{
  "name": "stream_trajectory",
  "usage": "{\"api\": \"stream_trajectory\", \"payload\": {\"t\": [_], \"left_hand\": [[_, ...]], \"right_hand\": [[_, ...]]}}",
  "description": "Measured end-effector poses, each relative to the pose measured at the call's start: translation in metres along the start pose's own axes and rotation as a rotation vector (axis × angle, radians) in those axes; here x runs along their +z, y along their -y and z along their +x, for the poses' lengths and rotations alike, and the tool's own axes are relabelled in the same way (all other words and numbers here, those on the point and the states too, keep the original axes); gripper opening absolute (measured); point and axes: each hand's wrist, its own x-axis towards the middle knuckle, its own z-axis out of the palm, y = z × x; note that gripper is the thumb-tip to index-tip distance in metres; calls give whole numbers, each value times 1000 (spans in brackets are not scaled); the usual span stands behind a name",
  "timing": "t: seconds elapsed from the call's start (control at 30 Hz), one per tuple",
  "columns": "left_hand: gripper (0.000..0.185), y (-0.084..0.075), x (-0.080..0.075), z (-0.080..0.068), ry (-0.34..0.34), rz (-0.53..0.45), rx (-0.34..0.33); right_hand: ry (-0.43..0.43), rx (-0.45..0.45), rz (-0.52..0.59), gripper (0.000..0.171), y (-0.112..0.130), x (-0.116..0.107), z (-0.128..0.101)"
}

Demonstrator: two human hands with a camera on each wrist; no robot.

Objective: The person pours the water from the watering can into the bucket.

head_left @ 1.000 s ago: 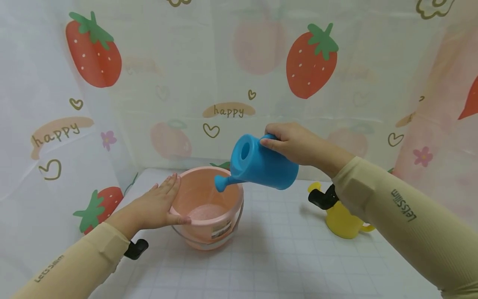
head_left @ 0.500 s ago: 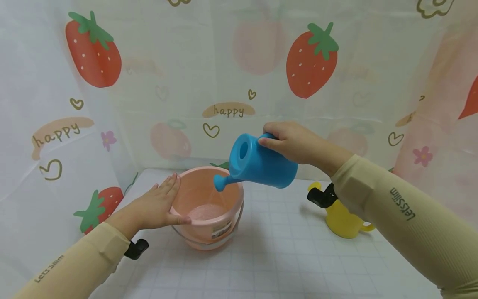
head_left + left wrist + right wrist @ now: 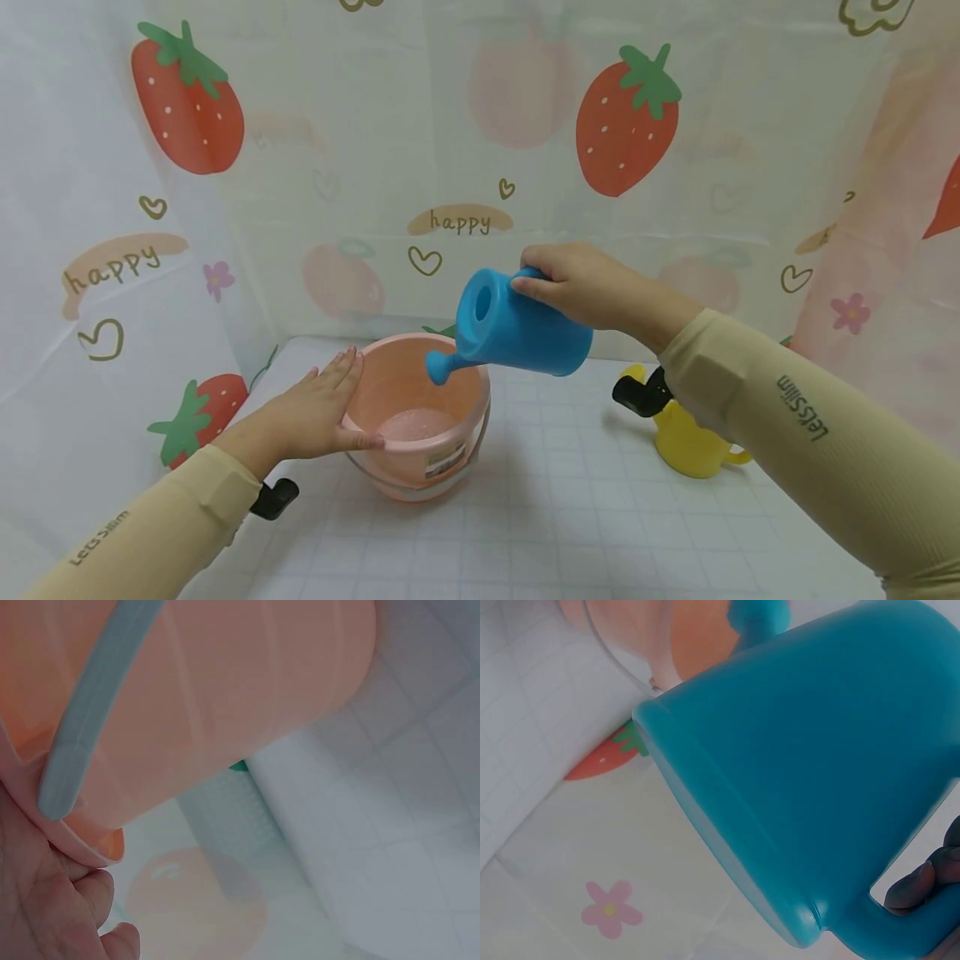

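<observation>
A blue watering can (image 3: 536,329) is tipped to the left over the pink bucket (image 3: 420,462). My right hand (image 3: 592,283) grips its handle from above; in the right wrist view the fingers (image 3: 915,889) curl through the handle loop. The spout's rose (image 3: 439,367) points down over the bucket's opening, and drops speckle the bucket floor. On the bucket's left rim rests my left hand (image 3: 318,417), fingers straight and spread, thumb along the near rim. In the left wrist view fingertips (image 3: 96,896) lie right at the rim, beside the bucket's grey handle (image 3: 97,705).
A yellow watering can (image 3: 690,446) stands on the white gridded table (image 3: 570,517) at the right, partly behind my right forearm. Strawberry-printed sheeting (image 3: 360,150) hangs behind and along both sides. A black wrist camera (image 3: 641,393) juts from my right wrist.
My right hand has shifted slightly left with the blue watering can, still tipped over the bucket. The thin stream seen below the rose half a second ago is fainter. My left hand stays put.
</observation>
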Motion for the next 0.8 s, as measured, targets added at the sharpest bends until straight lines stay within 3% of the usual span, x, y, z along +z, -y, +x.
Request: {"api": "stream_trajectory", "payload": {"t": [0.8], "left_hand": [[126, 2, 3, 2, -17, 10, 17]], "right_hand": [[7, -13, -89, 25, 5, -2, 4]]}}
